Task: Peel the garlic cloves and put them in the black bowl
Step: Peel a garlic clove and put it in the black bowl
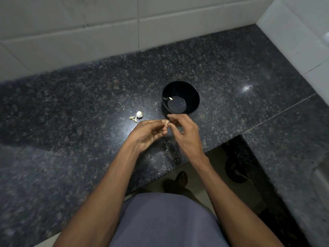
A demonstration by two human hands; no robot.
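Note:
A black bowl (pixel 193 94) stands on the dark granite counter, with one pale peeled clove (pixel 170 98) lying inside at its left. Just in front of the bowl, my left hand (pixel 149 134) pinches a small garlic clove (pixel 166 122) at its fingertips, palm turned up. My right hand (pixel 185 130) meets it from the right, its fingertips curled onto the same clove. To the left of the hands, a partial garlic head (pixel 139 114) lies on the counter with a few bits of dry skin (pixel 133 118) beside it.
White tiled walls (pixel 106 32) close the counter at the back and at the right. The counter's front edge (pixel 160 177) runs diagonally just below my wrists, with floor and a foot beneath. Tiny skin flakes dot the granite (pixel 71 104) near the bowl.

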